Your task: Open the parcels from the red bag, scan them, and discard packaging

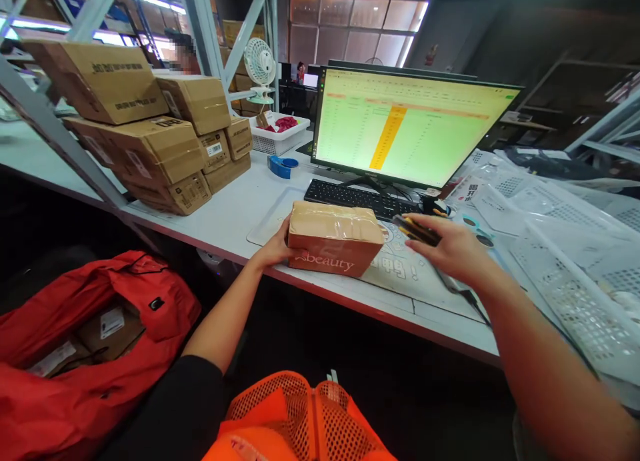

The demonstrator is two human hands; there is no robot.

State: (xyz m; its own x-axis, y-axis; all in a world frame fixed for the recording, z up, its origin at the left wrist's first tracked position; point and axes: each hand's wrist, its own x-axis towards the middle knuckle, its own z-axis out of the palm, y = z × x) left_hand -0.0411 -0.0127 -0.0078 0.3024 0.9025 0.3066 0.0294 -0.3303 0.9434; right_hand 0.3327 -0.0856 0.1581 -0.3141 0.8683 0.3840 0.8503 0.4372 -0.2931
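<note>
Orange mesh vest nearest, both forearms stretched out over the surface. Left hand presses the taped parcel's near end, fingers curled against it. Right hand hovers beside it, fingers clenched round a black-and-yellow tool. Keyboard behind.

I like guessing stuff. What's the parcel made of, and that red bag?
The parcel looks like brown cardboard wrapped in glossy clear tape: the top shines and wrinkles. The red bag seems soft woven or nylon fabric, since it sags in folds; exact cloth unclear.
</note>
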